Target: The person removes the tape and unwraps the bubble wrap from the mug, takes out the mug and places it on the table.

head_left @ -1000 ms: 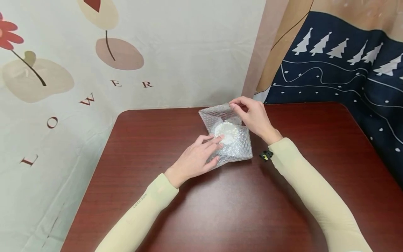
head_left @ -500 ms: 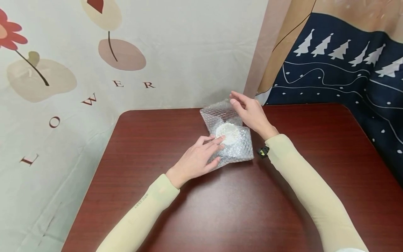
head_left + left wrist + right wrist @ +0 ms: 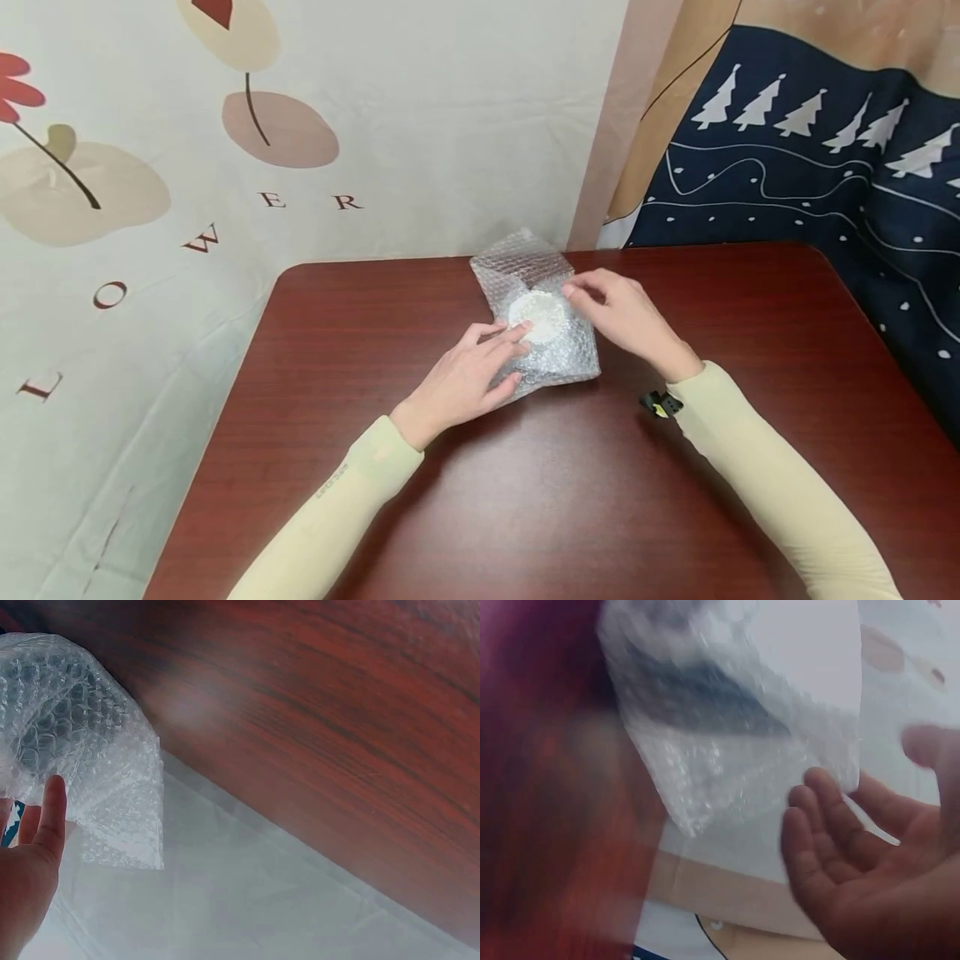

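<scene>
A pale flower-print backdrop [image 3: 450, 125] and a navy tree-print cloth [image 3: 780, 187] hang behind a dark red wood-grain table [image 3: 480, 517]. Two pale sleeves [image 3: 318, 508] reach in over it. At its far side lies a bubble wrap sheet [image 3: 566, 360], its long axis running away from the person, with the far flap [image 3: 521, 260] at the backdrop's foot. The wrap lies ahead of both hands: the left hand [image 3: 465, 379] is the nearer, resting on its left near part with fingers extended and spread, gripping nothing; the right hand [image 3: 626, 312] is at its right edge, fingers loosely bent and thumb apart; whether those fingertips touch the plastic, I cannot tell. Counted: one table, one wrap, two hands, one white round piece [image 3: 538, 317] amid the wrap, beside the left fingertips, and one small black-and-yellow device [image 3: 662, 405] by the right cuff
</scene>
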The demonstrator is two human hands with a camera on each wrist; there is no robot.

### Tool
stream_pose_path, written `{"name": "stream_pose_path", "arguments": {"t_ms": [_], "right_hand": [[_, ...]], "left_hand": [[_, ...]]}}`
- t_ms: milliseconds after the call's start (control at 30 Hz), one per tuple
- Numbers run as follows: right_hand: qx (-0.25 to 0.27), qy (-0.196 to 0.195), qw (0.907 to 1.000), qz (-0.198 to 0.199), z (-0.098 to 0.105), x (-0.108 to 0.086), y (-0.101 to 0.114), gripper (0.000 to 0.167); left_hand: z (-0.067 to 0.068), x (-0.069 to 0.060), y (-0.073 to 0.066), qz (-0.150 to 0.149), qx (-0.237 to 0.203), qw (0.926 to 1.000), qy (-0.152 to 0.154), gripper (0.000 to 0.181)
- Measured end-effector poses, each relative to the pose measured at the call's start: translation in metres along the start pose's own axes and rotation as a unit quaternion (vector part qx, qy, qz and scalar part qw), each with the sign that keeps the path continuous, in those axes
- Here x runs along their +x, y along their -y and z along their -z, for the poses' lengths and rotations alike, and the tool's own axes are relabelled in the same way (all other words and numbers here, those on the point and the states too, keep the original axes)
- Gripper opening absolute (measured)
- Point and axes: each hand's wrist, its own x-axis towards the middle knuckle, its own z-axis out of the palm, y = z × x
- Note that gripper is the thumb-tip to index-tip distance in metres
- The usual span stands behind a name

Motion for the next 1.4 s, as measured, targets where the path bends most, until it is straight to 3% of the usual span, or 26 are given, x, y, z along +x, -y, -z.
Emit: {"name": "stream_pose_path", "arguments": {"t_ms": [167, 400, 533, 667, 833, 1100, 1400], "right_hand": [[-0.024, 0.050, 0.9985, 0.007, -0.005, -0.011, 0.001, 0.043], [-0.001, 0.048, 0.9988, -0.008, -0.011, -0.013, -0.003, 0.044], [0.002, 0.045, 0.9989, -0.010, -0.012, -0.014, -0.005, 0.045], [0.003, 0.036, 0.9993, -0.006, -0.013, -0.014, -0.007, 0.045], [0.003, 0.028, 0.9996, 0.004, -0.015, -0.014, -0.007, 0.044], [0.002, 0.001, 0.9998, 0.019, -0.012, -0.018, -0.003, 0.044], [0.027, -0.040, 0.9978, 0.047, -0.006, -0.029, 0.003, 0.032]], "left_hand": [[0.001, -0.002, 0.000, 0.023, -0.025, 0.9994, 0.005, 0.034], [0.004, -0.003, 0.001, 0.057, -0.065, 0.9960, 0.023, 0.046], [0.007, -0.003, 0.005, 0.086, -0.105, 0.9907, 0.008, 0.058], [0.006, -0.001, 0.012, 0.080, -0.130, 0.9882, -0.015, 0.061], [0.005, 0.003, 0.019, 0.093, -0.166, 0.9817, -0.005, 0.070], [0.011, 0.006, 0.020, 0.092, -0.147, 0.9842, 0.032, 0.069], [0.014, 0.005, 0.020, 0.102, -0.142, 0.9839, 0.038, 0.063]]}}
